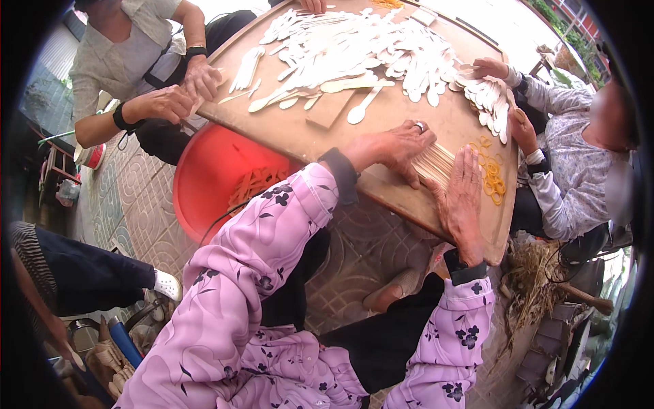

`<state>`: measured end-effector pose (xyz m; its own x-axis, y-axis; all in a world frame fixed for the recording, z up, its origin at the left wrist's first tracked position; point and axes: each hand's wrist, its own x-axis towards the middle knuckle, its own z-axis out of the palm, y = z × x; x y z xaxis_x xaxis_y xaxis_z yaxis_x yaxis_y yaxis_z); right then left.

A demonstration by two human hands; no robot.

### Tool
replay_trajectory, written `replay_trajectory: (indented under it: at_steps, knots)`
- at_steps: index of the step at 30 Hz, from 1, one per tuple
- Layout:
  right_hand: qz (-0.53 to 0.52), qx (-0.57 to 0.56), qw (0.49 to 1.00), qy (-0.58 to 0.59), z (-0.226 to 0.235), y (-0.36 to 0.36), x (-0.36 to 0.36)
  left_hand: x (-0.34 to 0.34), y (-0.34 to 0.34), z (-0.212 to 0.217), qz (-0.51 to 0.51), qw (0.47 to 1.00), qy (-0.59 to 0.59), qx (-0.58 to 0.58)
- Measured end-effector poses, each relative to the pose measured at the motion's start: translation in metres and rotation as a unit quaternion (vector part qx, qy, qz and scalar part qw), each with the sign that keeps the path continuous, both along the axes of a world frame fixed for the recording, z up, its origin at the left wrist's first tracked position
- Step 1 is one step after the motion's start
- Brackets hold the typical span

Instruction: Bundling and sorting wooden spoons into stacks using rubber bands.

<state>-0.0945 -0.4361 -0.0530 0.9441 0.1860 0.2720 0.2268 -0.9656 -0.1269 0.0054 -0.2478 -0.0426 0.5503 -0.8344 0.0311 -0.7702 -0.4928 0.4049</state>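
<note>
My left hand (407,151), with a ring on one finger, curls round one end of a row of thin wooden spoons (436,167) packed side by side at the table's near edge. My right hand (463,201) presses on the row's other end, its fingers straight and close together. The spoons' ends are partly hidden by my hands. Yellow rubber bands (493,174) lie just right of my right hand. Beyond my hands, a large heap of loose pale spoons (368,51) covers the far part of the board table (286,129). One spoon (364,105) lies apart beside a flat wooden block (330,110).
A red tub (194,160) holding orange-brown pieces stands under the table's left edge. One person's hands (180,95) work at the left corner; another's hands (521,126) hold fanned spoons on the right. A further hand (313,5) shows at the far edge. Dry straw (535,279) lies low right.
</note>
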Motion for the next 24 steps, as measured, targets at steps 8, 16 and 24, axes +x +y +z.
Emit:
replay_trajectory:
  at_steps: [8, 16, 24]
  knots:
    - [0.046, -0.025, 0.997, 0.051, -0.008, 0.018, 0.011, 0.007, -0.001, -0.01, -0.011, 0.999, -0.019, -0.023]
    - [0.049, -0.03, 0.998, 0.014, -0.013, 0.015, 0.013, 0.004, 0.002, 0.002, 0.02, 0.999, 0.029, -0.01]
    - [0.04, -0.023, 0.999, 0.016, -0.015, 0.015, 0.014, 0.01, 0.029, 0.022, 0.064, 0.991, 0.115, 0.007]
